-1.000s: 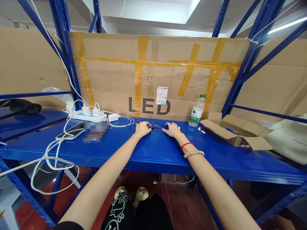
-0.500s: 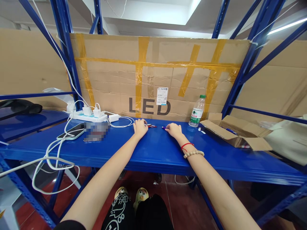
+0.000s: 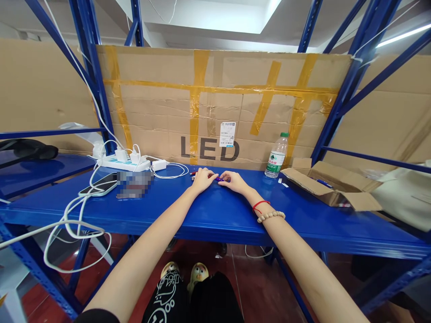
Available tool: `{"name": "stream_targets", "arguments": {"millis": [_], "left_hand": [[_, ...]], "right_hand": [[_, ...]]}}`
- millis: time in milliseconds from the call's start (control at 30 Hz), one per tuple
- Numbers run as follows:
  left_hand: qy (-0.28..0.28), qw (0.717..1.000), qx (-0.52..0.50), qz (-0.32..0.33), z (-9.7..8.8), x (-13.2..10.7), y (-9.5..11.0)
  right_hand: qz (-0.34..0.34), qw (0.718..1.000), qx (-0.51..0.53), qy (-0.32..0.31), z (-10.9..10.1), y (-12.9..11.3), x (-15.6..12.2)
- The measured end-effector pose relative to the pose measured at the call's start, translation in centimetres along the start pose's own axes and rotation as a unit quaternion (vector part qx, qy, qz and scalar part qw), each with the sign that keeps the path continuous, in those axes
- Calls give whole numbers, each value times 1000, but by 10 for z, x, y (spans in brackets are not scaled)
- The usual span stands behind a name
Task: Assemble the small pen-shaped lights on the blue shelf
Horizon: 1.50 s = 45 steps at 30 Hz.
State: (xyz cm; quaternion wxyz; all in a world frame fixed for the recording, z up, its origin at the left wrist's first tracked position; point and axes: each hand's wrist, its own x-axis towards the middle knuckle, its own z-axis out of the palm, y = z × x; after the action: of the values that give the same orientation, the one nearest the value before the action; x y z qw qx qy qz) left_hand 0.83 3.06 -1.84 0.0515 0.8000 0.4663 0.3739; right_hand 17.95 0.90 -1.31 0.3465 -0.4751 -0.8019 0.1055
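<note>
Both my hands rest far out on the blue shelf (image 3: 215,211), close together near the cardboard back wall. My left hand (image 3: 202,179) lies with curled fingers over small red items (image 3: 193,173) that poke out at its left side. My right hand (image 3: 233,181) has its fingers bent, its tips pinching a small blue-purple item (image 3: 219,179) between the two hands. What exactly the small pieces are is too small to tell. A red string and a bead bracelet (image 3: 271,216) circle my right wrist.
A water bottle (image 3: 276,155) stands right of my hands, with an open cardboard box (image 3: 328,184) beyond it. A white power strip (image 3: 123,164) with chargers, a phone (image 3: 99,184) and looping white cables (image 3: 72,220) lie on the left. A taped "LED" cardboard sheet (image 3: 218,103) backs the shelf.
My hands were apart a second ago; the right hand has slid left with the blue-purple item until it nearly touches the left hand. The red items have gathered under the left hand.
</note>
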Motion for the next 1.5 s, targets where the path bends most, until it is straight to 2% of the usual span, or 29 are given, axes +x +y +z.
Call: {"name": "stream_targets", "arguments": {"millis": [200, 400, 567, 667, 767, 867, 967, 1500], "left_hand": [[-33, 999, -11, 37, 2, 2, -5], [-17, 999, -2, 40, 1, 3, -7], [-9, 997, -55, 45, 1, 1, -1], [7, 988, -151, 2, 0, 0, 5], [32, 959, -270, -77, -2, 1, 8], [44, 936, -324, -132, -3, 2, 8], [49, 932, -326, -152, -4, 2, 8], [26, 942, -299, -148, -7, 0, 12]], "right_hand": [[2, 1000, -19, -9, -2, -4, -1], [9, 999, -6, -41, -1, -11, -2], [0, 998, -47, -51, 0, -6, 1], [7, 998, -46, -45, 1, -3, 2], [6, 998, -37, -51, 1, -2, 2], [9, 997, -41, -60, 0, -2, 3], [3, 997, -53, -53, -1, -2, 4], [6, 996, -75, -43, -4, -10, 1]]}}
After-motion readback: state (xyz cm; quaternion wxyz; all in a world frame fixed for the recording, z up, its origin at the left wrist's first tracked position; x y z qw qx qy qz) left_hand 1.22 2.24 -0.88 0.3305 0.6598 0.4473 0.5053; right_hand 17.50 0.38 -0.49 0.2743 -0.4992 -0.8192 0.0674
